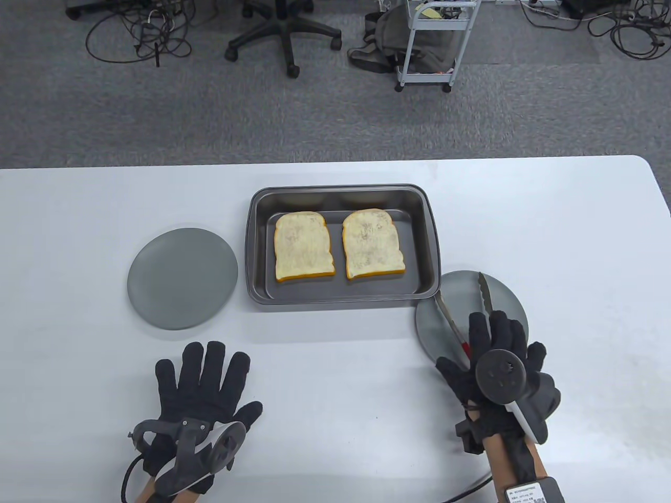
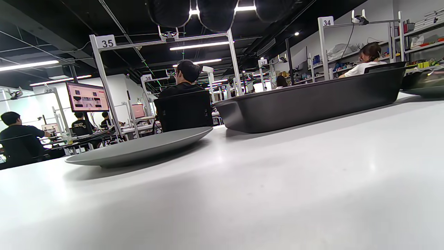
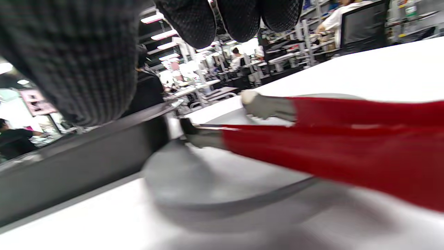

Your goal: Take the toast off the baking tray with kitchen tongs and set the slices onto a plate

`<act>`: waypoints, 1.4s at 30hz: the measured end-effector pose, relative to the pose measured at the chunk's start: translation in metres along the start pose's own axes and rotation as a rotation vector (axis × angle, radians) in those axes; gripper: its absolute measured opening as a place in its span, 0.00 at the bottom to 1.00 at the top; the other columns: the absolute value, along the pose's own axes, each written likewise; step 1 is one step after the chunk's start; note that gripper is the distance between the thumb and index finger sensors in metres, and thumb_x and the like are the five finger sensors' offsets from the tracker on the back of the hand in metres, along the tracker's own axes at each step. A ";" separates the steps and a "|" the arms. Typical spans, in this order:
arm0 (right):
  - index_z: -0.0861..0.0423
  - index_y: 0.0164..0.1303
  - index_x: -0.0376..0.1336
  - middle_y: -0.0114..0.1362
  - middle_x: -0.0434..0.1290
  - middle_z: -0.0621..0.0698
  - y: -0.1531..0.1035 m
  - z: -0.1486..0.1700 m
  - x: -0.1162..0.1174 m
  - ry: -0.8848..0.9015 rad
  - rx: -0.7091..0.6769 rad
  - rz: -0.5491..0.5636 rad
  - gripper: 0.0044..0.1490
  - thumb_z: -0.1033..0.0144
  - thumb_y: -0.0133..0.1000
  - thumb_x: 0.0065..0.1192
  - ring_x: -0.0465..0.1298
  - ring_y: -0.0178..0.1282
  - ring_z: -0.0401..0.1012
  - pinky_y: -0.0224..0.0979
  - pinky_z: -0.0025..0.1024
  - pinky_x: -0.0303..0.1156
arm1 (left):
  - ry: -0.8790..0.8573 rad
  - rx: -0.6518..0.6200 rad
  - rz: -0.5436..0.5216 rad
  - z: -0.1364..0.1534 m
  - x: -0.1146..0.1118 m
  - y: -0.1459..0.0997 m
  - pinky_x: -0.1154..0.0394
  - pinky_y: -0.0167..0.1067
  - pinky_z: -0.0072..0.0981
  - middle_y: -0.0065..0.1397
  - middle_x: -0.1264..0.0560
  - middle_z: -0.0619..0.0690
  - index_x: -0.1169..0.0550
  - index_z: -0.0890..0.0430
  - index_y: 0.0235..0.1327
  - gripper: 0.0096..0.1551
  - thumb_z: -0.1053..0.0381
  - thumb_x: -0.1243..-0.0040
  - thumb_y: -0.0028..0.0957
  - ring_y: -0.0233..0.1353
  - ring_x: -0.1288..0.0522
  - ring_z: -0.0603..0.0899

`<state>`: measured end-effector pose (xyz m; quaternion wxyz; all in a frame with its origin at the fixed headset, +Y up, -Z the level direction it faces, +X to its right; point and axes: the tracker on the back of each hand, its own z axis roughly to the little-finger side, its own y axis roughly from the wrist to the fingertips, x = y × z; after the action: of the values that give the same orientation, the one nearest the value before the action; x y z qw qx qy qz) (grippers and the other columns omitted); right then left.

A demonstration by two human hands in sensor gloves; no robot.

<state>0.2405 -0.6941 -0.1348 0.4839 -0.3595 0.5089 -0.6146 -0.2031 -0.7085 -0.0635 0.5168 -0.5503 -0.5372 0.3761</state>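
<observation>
Two toast slices, one on the left [image 1: 304, 246] and one on the right [image 1: 373, 243], lie flat side by side in the dark baking tray [image 1: 343, 193] at the table's middle. A bare grey plate [image 1: 182, 277] sits left of the tray. A second grey plate [image 1: 507, 303] sits at the tray's near right corner. Red-handled metal tongs [image 1: 485, 294] lie on it, arms spread. My right hand [image 1: 493, 335] hovers over the tongs' handle end, fingers fairly straight and not curled round it. In the right wrist view the fingertips [image 3: 194, 24] hang above the red handles [image 3: 347, 139]. My left hand [image 1: 204, 382] lies flat on the table, fingers spread.
The white table [image 1: 576, 236] ends just behind the tray. On the carpet beyond it stand an office chair [image 1: 285, 31], a wheeled cart [image 1: 430, 47] and loose cables. The left wrist view shows the left plate [image 2: 138, 147] and the tray wall [image 2: 312, 100] low across the table, with people at other stations behind.
</observation>
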 end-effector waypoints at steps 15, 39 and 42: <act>0.56 0.73 0.59 0.69 0.71 0.57 0.033 0.011 0.021 -0.249 0.208 -0.125 0.60 0.34 0.38 0.78 0.73 0.67 0.54 0.75 0.67 0.60 | -0.013 -0.008 -0.001 0.001 0.001 0.001 0.52 0.74 0.81 0.89 0.47 0.54 0.47 0.38 0.81 0.50 0.21 0.62 0.44 0.86 0.47 0.71; 0.58 0.72 0.63 0.67 0.73 0.59 0.046 0.014 0.025 -0.255 0.339 -0.265 0.55 0.37 0.42 0.77 0.74 0.65 0.55 0.74 0.67 0.62 | -0.036 -0.022 -0.005 0.001 -0.002 0.002 0.52 0.74 0.81 0.89 0.46 0.54 0.47 0.39 0.81 0.50 0.20 0.61 0.44 0.86 0.47 0.71; 0.58 0.72 0.63 0.68 0.73 0.59 0.044 0.017 0.015 -0.244 0.344 -0.254 0.54 0.38 0.42 0.78 0.73 0.66 0.56 0.75 0.68 0.61 | -0.038 -0.023 -0.006 0.001 -0.002 0.003 0.52 0.74 0.81 0.89 0.47 0.54 0.47 0.39 0.81 0.50 0.21 0.61 0.44 0.86 0.47 0.71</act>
<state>0.2626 -0.7142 -0.1741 0.5146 -0.4045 0.2851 -0.7002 -0.2042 -0.7099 -0.0664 0.5013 -0.5474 -0.5527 0.3789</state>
